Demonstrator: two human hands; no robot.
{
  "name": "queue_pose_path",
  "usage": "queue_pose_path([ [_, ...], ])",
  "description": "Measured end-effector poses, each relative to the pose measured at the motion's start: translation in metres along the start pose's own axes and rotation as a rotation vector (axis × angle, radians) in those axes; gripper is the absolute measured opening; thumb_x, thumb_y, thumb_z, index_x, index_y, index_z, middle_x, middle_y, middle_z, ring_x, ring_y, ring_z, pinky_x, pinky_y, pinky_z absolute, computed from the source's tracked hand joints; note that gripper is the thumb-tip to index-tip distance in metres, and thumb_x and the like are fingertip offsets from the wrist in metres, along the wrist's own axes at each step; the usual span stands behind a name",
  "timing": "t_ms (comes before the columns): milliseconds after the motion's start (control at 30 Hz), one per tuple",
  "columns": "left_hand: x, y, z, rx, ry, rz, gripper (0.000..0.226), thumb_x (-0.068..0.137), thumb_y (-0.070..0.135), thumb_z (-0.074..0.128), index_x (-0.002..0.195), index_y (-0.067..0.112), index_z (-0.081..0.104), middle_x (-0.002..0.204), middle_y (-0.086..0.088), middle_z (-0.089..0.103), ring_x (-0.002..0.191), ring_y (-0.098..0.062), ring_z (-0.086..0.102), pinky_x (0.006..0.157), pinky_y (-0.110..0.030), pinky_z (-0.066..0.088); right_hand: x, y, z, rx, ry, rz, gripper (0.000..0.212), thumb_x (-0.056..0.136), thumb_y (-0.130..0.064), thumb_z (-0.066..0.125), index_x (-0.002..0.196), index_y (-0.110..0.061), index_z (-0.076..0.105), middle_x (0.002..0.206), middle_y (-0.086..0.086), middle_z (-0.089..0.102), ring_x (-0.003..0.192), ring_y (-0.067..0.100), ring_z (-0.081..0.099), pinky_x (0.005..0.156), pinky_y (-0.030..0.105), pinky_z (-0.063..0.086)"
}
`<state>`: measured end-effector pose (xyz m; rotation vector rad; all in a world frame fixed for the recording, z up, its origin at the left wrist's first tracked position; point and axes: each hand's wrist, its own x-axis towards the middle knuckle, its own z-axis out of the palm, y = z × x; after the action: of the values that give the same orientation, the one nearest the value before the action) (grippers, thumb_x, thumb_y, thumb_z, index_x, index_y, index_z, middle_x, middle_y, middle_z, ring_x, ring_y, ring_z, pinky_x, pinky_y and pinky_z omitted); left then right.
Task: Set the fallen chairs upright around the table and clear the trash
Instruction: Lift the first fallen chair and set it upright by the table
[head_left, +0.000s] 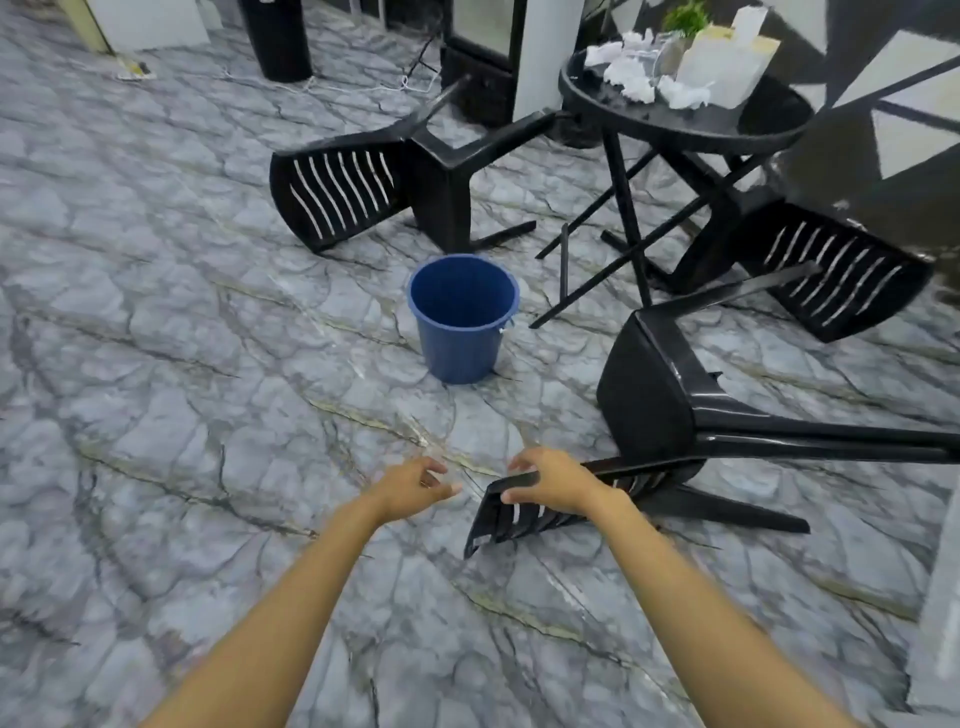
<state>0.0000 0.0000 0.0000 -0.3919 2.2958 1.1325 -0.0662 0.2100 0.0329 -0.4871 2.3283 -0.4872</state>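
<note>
Hands: right (553, 486) gripping nearest fallen chair's backrest (511, 512), left (413, 486) open, empty; blue bucket (462, 317) beyond

Three black slatted chairs (670, 415) lie toppled around the round black table (685, 122) heaped with seemingly crumpled white paper (631, 78).

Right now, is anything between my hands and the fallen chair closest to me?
Nothing visible. The right hand is already on the top edge of the nearest chair's backrest. The left hand hangs open beside it, with only bare floor between. The blue bucket stands farther off.
</note>
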Motion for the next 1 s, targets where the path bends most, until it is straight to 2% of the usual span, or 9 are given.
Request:
queue_pose_path([
  [67, 0.024, -0.022, 0.028, -0.067, -0.001, 0.0, 0.048, 0.085, 0.042, 0.061, 0.125, 0.018, 0.051, 0.11, -0.002, 0.059, 0.104, -0.017, 0.056, 0.086, -0.024, 0.044, 0.022, 0.018, 0.023, -0.024, 0.016, -0.059, 0.056, 0.082, -0.042, 0.068, 0.129, -0.016, 0.052, 0.136, 0.004, 0.053, 0.125, 0.022, 0.048, 0.099, 0.033, 0.041],
  [167, 0.078, -0.073, 0.08, -0.19, 0.015, 0.076, 0.044, 0.083, 0.039, 0.064, 0.122, 0.021, 0.052, 0.11, 0.001, 0.063, 0.111, -0.016, 0.058, 0.094, -0.029, 0.047, 0.069, 0.052, 0.064, -0.134, 0.034, -0.164, 0.055, 0.08, -0.042, 0.069, 0.128, -0.02, 0.053, 0.134, 0.002, 0.053, 0.125, 0.019, 0.048, 0.096, 0.029, 0.04],
  [267, 0.125, -0.12, 0.134, -0.464, 0.072, 0.195, 0.041, 0.083, 0.029, 0.065, 0.122, 0.027, 0.052, 0.118, 0.0, 0.061, 0.116, -0.016, 0.056, 0.093, -0.025, 0.047, 0.115, 0.082, 0.102, -0.246, 0.091, -0.301, 0.056, 0.077, -0.046, 0.07, 0.126, -0.023, 0.055, 0.13, 0.0, 0.055, 0.121, 0.017, 0.049, 0.101, 0.037, 0.041],
  [400, 0.174, -0.167, 0.193, -0.77, 0.112, 0.383, 0.072, 0.052, 0.056, 0.081, 0.116, 0.036, 0.056, 0.12, 0.007, 0.064, 0.111, -0.003, 0.061, 0.087, -0.021, 0.052, 0.156, 0.107, 0.125, -0.384, 0.236, -0.446, 0.051, 0.074, -0.053, 0.069, 0.12, -0.033, 0.058, 0.125, -0.008, 0.058, 0.118, 0.013, 0.051, 0.098, 0.039, 0.04],
  [467, 0.196, -0.181, 0.216, -0.866, 0.105, 0.447, 0.082, 0.047, 0.057, 0.084, 0.119, 0.032, 0.056, 0.116, 0.01, 0.068, 0.11, -0.006, 0.062, 0.086, -0.022, 0.052, 0.167, 0.109, 0.127, -0.423, 0.253, -0.488, 0.045, 0.073, -0.054, 0.069, 0.114, -0.037, 0.062, 0.119, -0.012, 0.063, 0.113, 0.01, 0.055, 0.094, 0.037, 0.044],
  [633, 0.214, -0.189, 0.237, -1.026, 0.065, 0.514, 0.086, 0.053, 0.046, 0.085, 0.128, 0.021, 0.052, 0.121, 0.01, 0.066, 0.114, -0.007, 0.06, 0.084, -0.018, 0.051, 0.175, 0.098, 0.125, -0.452, 0.221, -0.476, 0.027, 0.067, -0.05, 0.075, 0.09, -0.037, 0.072, 0.095, -0.015, 0.07, 0.094, 0.008, 0.06, 0.084, 0.037, 0.051],
  [733, 0.213, -0.188, 0.242, -1.084, 0.079, 0.491, 0.089, 0.053, 0.049, 0.084, 0.131, 0.021, 0.051, 0.126, 0.006, 0.064, 0.117, -0.009, 0.059, 0.085, -0.017, 0.051, 0.177, 0.095, 0.124, -0.464, 0.194, -0.456, 0.026, 0.066, -0.048, 0.076, 0.09, -0.038, 0.072, 0.095, -0.016, 0.071, 0.092, 0.007, 0.061, 0.084, 0.036, 0.051],
  [833, 0.218, -0.188, 0.247, -1.1, 0.098, 0.519, 0.076, 0.059, 0.048, 0.081, 0.127, 0.025, 0.055, 0.127, 0.006, 0.063, 0.118, -0.008, 0.058, 0.085, -0.015, 0.05, 0.18, 0.097, 0.125, -0.46, 0.2, -0.472, 0.028, 0.069, -0.046, 0.075, 0.096, -0.041, 0.07, 0.099, -0.018, 0.071, 0.095, 0.005, 0.061, 0.083, 0.03, 0.05],
  [1000, 0.227, -0.191, 0.252, -1.166, 0.144, 0.504, 0.079, 0.056, 0.045, 0.083, 0.127, 0.02, 0.056, 0.124, 0.0, 0.065, 0.113, -0.011, 0.062, 0.081, -0.017, 0.053, 0.184, 0.1, 0.127, -0.426, 0.236, -0.494, 0.015, 0.069, -0.045, 0.075, 0.082, -0.037, 0.073, 0.088, -0.012, 0.071, 0.086, 0.007, 0.06, 0.074, 0.031, 0.048],
])
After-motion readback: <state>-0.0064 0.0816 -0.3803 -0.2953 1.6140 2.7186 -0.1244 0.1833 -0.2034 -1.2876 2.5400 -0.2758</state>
